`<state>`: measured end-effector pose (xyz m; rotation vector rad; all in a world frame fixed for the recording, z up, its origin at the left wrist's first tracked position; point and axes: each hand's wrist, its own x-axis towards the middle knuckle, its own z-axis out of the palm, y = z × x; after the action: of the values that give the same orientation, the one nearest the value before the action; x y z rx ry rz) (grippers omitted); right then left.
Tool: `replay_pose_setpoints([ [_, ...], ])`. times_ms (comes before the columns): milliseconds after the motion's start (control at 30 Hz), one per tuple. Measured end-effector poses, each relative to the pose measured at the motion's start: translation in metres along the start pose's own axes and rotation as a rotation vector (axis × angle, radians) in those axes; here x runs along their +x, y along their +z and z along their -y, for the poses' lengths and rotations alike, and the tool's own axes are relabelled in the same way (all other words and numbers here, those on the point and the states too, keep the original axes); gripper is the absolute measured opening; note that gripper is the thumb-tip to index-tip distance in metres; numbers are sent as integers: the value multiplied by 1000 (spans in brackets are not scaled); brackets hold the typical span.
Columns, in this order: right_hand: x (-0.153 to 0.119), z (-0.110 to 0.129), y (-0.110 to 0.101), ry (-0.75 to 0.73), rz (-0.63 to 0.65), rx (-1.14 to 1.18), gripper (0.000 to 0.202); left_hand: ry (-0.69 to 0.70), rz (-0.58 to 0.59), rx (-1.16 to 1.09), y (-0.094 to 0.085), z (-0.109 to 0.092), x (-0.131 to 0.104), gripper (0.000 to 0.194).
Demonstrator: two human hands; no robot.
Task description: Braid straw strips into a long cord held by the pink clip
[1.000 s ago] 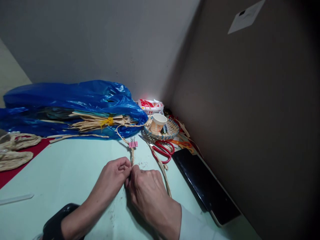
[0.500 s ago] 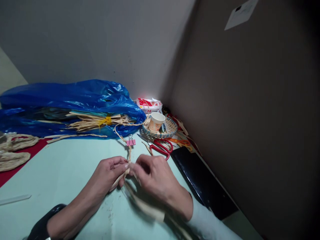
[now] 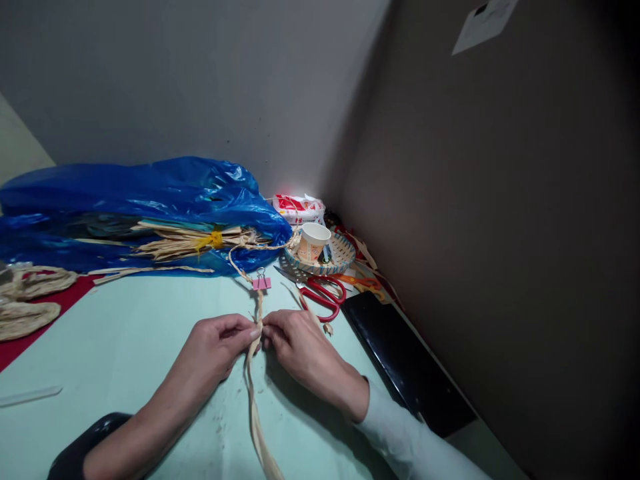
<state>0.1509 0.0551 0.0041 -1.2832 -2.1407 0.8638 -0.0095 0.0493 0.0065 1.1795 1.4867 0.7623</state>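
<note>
A braided straw cord (image 3: 259,305) runs down from a pink binder clip (image 3: 261,284) on the pale green table. My left hand (image 3: 219,343) pinches it between thumb and fingers at the lower end of the braid. Right beside it, my right hand (image 3: 300,350) has its fingertips pressed together against the same spot from the other side. Loose flat strands (image 3: 255,413) hang from between the hands toward the near table edge. What the right fingertips hold is partly hidden.
Behind lie a blue plastic bag (image 3: 200,180) and a tied straw bundle (image 3: 175,241). Red-handled scissors (image 3: 323,297), a woven basket (image 3: 343,257) with a paper cup (image 3: 313,241), and a black flat device (image 3: 405,360) are at right. Coiled braids (image 3: 30,320) lie left.
My right hand has stopped its blurred motion and turned its fingertips in to the braid. The strands that swept to the right now hang down the middle. Part of a strand shows behind the right hand.
</note>
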Motion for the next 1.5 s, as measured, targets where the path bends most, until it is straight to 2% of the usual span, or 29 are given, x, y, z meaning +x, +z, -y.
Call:
replay_pose_setpoints([
  [100, -2, 4, -1, 27, -45, -53, 20, 100, -3, 99, -2, 4, 2, 34],
  [267, -1, 1, 2, 80, -42, 191, 32, 258, -41, 299, -2, 8, -3, 30],
  [433, 5, -12, 10, 135, -57, 348, 38, 263, -31, 384, 0, 12, -7, 30],
  [667, 7, -14, 8, 114, 43, 546, 31, 215, -26, 222, 1, 14, -4, 23],
  [833, 8, -16, 8, 118, 59, 435, 33, 181, 21, 52, 1, 10, -3, 22],
  [1033, 6, -12, 11, 107, -4, 332, 32, 185, -36, 35, -1, 14, -3, 26],
  [1133, 5, -11, 12, 101, -29, 318, 35, 238, -69, 140, 3, 13, -13, 27],
  [1233, 4, -9, 14, 144, -51, 445, 31, 388, -175, 340, 9, 14, -23, 26],
  [1367, 1, -3, 13, 208, -21, 775, 28, 808, -357, 678, 18, 21, -26, 27],
  [1433, 0, 1, 11, 256, 39, 918, 29, 1000, -402, 819, 20, 26, -24, 29],
  [1500, -1, 3, 10, 282, 74, 986, 28, 1127, -391, 892, 20, 30, -23, 30],
])
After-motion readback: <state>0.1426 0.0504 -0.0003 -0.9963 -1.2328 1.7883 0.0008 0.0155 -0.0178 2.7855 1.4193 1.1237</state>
